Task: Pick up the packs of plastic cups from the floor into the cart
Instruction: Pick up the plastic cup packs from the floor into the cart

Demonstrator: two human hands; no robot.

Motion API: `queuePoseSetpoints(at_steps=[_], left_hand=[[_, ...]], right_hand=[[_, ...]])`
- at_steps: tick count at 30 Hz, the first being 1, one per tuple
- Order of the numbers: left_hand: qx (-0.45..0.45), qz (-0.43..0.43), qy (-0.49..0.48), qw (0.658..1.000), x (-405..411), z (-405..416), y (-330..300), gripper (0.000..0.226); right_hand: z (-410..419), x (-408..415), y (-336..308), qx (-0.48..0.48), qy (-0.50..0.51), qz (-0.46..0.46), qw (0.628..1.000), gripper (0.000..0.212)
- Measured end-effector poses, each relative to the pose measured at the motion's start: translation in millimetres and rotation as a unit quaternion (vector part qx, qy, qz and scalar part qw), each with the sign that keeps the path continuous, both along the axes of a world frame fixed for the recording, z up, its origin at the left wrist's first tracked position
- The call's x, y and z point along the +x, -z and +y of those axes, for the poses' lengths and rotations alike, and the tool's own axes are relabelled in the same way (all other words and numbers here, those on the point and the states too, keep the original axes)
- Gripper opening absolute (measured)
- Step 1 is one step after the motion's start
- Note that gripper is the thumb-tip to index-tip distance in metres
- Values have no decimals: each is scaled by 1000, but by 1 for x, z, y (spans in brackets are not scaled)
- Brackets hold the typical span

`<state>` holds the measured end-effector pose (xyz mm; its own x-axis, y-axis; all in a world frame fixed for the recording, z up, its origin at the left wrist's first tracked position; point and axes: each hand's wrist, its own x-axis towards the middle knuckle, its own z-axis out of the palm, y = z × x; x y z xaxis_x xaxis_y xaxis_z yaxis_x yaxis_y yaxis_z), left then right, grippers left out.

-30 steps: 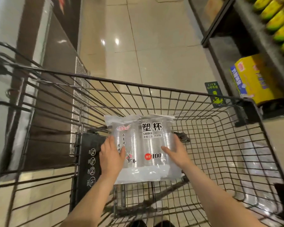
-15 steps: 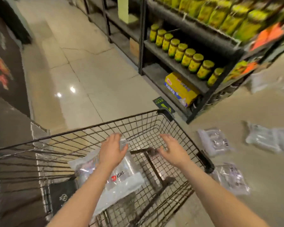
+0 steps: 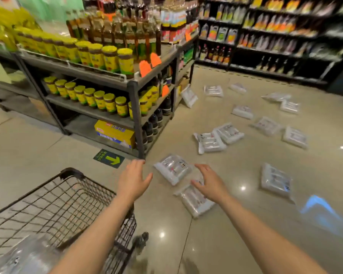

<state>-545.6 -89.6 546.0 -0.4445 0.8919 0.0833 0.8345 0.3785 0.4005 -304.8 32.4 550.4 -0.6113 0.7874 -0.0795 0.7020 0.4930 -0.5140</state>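
We are reaching our left hand point(image 3: 132, 179) and right hand point(image 3: 211, 183), both spread and holding nothing, around the nearest pack point(image 3: 173, 168); its slick wrapping is risking slippage beside the cart point(image 3: 71, 175).

Yellow-lidded jars point(image 3: 99, 100) lined a grey shelf rack point(image 3: 134, 107); a yellow box point(image 3: 115, 133) sat lowest, beside a green arrow sticker point(image 3: 109, 158).
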Motion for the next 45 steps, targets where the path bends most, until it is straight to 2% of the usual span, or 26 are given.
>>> queuePoseSetpoints(at_steps=[4, 7, 11, 19, 30, 33, 37, 45], left_hand=[[23, -51, 44, 997, 100, 73, 1, 54], [16, -46, 86, 995, 165, 124, -3, 47], [-1, -45, 150, 988, 232, 185, -3, 67], [-62, 11, 276, 959, 323, 320, 22, 84], [-90, 10, 376, 922, 409, 555, 54, 84], [-98, 12, 401, 911, 435, 610, 61, 81], [-108, 6, 413, 904, 469, 666, 72, 55], [-133, 5, 405, 904, 535, 779, 106, 56]], right_hand=[[52, 107, 5, -18, 59, 1, 998, 61], [84, 179, 7, -23, 107, 5, 994, 60], [121, 262, 13, -22, 176, 5, 984, 58], [192, 387, 32, -45, 311, 20, 949, 60], [336, 503, 66, -112, 472, 45, 873, 62], [366, 519, 77, -136, 491, 53, 858, 63], [405, 544, 88, -175, 506, 44, 844, 64], [515, 617, 129, -204, 526, 87, 821, 65]])
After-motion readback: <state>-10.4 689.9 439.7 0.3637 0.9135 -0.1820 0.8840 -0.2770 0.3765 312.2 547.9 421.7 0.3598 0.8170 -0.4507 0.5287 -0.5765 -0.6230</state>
